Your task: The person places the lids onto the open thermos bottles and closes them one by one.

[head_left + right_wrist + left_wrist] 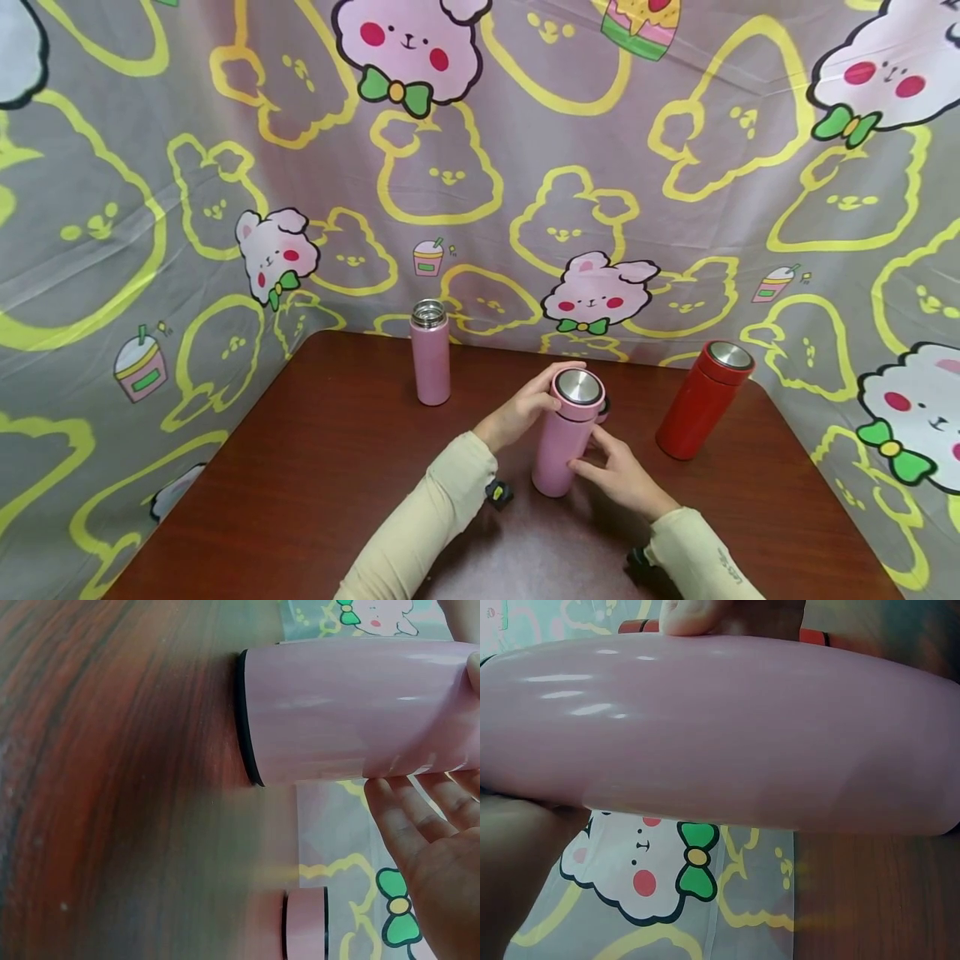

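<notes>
My left hand [521, 412] grips a pink thermos [558, 446] near its top, thumb on the near side beside the silver-topped lid [579, 387]. The thermos leans slightly, its black base close to the table. At its lower right side, my right hand [618, 471] touches the body with fairly straight fingers; the right wrist view shows these fingertips [375, 787] along the edge. A short pink piece with black edges [306, 922], lid-like, stands behind the thermos, mostly hidden in the head view. In the left wrist view the pink body [720, 727] fills the middle.
A second pink thermos [431, 362] stands lidless at the back left, its metal mouth showing. To the right is a red thermos [701, 408] with a silver-topped lid. A cartoon-printed cloth [465, 242] hangs around the brown table [300, 467].
</notes>
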A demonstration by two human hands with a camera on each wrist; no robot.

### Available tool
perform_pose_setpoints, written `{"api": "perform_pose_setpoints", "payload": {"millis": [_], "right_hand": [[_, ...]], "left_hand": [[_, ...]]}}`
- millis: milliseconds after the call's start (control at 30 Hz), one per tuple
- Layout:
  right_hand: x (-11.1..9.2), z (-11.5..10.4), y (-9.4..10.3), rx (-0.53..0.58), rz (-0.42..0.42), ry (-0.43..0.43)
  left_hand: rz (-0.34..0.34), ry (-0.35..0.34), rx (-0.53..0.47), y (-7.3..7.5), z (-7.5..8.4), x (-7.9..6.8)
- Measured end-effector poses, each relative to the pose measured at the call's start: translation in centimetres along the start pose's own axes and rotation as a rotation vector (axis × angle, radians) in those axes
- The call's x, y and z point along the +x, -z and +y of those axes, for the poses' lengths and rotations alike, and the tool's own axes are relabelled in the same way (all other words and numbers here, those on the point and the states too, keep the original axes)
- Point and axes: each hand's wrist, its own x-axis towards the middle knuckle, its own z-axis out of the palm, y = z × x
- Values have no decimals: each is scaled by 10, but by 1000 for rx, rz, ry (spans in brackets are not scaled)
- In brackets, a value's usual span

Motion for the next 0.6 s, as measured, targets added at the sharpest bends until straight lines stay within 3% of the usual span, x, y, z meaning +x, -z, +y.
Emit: {"api": "perform_pose_setpoints", "payload": {"millis": [133, 400, 600], "right_hand": [[0, 0, 0, 4, -3, 6], [0, 3, -1, 3, 9, 50], [-1, 0, -3, -7, 30, 44]], "left_hand": [[8, 18, 5, 1, 0, -1], [42, 42, 137, 8, 8, -11], [117, 82, 334, 6, 16, -17]]}}
